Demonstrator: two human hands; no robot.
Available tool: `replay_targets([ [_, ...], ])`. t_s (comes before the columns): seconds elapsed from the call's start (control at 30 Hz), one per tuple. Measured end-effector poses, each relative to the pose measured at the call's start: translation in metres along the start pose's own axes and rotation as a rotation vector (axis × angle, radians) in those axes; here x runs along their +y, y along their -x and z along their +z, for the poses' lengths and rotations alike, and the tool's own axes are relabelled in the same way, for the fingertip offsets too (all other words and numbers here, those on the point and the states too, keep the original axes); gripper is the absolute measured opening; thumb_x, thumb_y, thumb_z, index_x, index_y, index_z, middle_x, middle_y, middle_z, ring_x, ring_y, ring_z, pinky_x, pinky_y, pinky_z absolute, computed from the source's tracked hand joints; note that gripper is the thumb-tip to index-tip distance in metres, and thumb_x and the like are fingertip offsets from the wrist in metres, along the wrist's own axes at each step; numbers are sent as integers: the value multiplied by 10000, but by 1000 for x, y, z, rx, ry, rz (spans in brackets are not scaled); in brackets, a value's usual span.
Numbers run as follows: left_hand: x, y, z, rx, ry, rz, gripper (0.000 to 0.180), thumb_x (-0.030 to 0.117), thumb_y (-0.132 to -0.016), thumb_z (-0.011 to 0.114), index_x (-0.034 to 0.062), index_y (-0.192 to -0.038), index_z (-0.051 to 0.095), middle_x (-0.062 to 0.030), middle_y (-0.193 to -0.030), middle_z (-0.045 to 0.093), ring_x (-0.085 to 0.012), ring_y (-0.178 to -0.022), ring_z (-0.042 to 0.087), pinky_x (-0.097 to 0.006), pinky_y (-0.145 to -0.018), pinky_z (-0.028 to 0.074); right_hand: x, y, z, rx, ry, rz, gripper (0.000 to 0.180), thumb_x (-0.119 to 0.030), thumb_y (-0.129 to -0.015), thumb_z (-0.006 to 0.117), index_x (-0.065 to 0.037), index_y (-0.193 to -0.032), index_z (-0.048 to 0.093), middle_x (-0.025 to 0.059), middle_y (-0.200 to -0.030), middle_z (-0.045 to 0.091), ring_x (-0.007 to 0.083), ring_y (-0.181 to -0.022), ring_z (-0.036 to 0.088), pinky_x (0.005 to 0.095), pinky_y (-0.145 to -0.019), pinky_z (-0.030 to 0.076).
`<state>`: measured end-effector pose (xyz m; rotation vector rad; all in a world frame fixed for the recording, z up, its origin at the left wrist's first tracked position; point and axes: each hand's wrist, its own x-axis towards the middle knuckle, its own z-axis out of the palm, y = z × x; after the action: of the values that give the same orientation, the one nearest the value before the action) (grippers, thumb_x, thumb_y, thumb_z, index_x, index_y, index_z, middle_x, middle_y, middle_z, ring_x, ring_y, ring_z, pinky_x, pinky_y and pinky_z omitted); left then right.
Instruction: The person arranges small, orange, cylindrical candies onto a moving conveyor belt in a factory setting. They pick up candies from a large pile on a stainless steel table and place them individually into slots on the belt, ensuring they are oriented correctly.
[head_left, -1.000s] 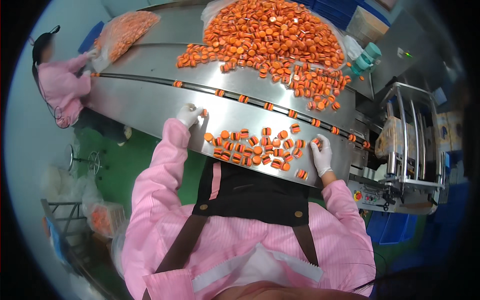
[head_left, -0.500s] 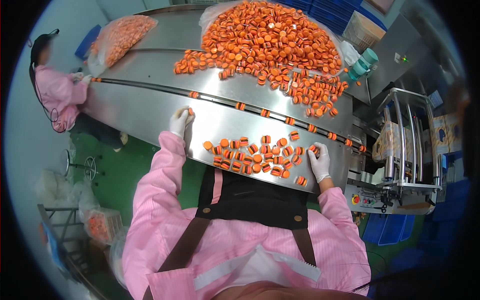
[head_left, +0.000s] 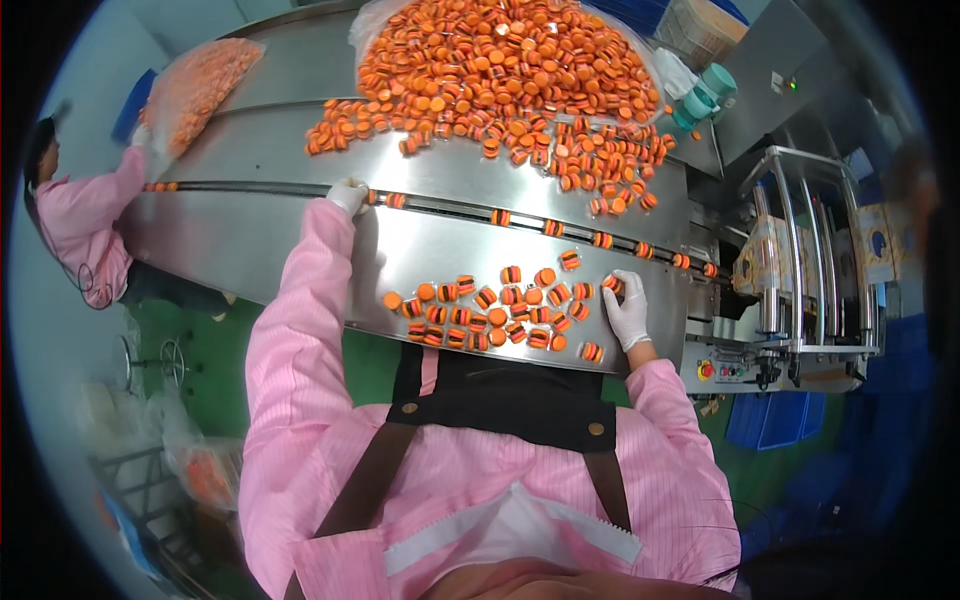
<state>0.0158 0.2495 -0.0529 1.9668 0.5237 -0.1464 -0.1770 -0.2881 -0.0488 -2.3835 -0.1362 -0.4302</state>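
My gloved left hand (head_left: 347, 195) is at the channel in the steel table, fingers closed on a small burger-shaped candy (head_left: 371, 197). Another such candy (head_left: 396, 201) sits in the channel just right of it. My gloved right hand (head_left: 628, 310) rests at the near right of the table, pinching a layered orange candy (head_left: 611, 284) between thumb and fingers. Left of that hand lies a loose group of wrapped orange candies (head_left: 497, 317), some flat, some on their sides. One candy (head_left: 592, 352) lies apart near the table's front edge.
Beyond the channel (head_left: 450, 209), a big heap of candies (head_left: 510, 65) spills from a clear bag. A machine with metal rollers (head_left: 800, 260) stands at the channel's right end. At far left, a co-worker in pink (head_left: 85, 220) reaches to a filled bag (head_left: 195, 95). A teal dispenser (head_left: 705, 95) stands behind.
My left hand has moved forward with its candy to the channel. Candies there have shifted right. The co-worker's hand has gone from the channel to the bag. My right hand keeps its candy.
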Motion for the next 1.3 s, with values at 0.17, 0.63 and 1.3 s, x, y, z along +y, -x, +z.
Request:
replay_targets([
  [0.17,-6,3,15,26,-288,69,190,135,-805,699,1,-900,604,-87,-733,636,-173,-619,609,-300,-590,493,-2,-3,-1,-27,8,-6,289,-143,-811,671,-48,-1066,572,139,-1018,574,331,-943,583,381,-834,475],
  [0.63,29,189,34,-565,-398,396,264,180,-820,694,10,-1000,604,-108,-912,632,-204,-831,606,-320,-756,488,14,-31,7,235,-591,242,276,-98,-823,709,-39,-1005,510,35,-937,559,96,-823,535,263,-769,467],
  [1.3,54,129,60,-80,-498,399,325,294,-747,699,21,-711,527,-157,-659,581,-280,-619,575,-388,-617,464,-39,-125,11,-435,166,103,264,-163,-818,615,-64,-1063,628,185,-1030,584,335,-989,589,410,-879,469],
])
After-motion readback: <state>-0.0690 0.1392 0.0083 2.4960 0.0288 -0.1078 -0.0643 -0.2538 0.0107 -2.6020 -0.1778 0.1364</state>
